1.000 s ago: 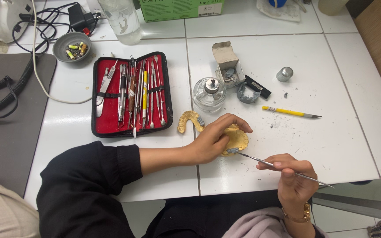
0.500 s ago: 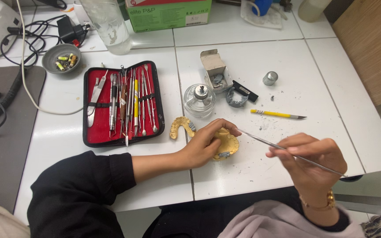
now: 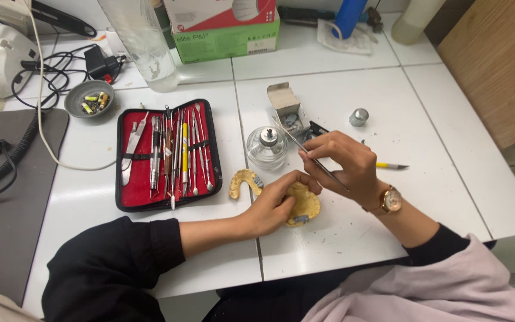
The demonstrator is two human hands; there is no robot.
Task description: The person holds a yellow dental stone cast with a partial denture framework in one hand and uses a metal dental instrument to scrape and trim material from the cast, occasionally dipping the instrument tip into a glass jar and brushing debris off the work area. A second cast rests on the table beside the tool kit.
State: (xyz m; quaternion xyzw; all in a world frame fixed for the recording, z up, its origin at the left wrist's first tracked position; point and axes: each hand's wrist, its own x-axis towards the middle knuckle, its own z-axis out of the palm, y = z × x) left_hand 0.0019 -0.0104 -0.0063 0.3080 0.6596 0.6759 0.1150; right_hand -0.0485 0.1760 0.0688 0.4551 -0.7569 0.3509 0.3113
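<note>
Since half a second ago, the right hand (image 3: 344, 164) has swung its thin metal instrument (image 3: 314, 160) up toward the glass spirit lamp (image 3: 266, 148) at 11 o'clock, fingers pinched shut on the shaft. The left hand (image 3: 275, 206) cups the yellow dental cast (image 3: 304, 206), steadying it; a light, pen-like hold suits here.

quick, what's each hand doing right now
Left hand: closed over the yellow dental cast, pressing it to the table.
Right hand: closed on a thin metal instrument, held like a pen.
</note>
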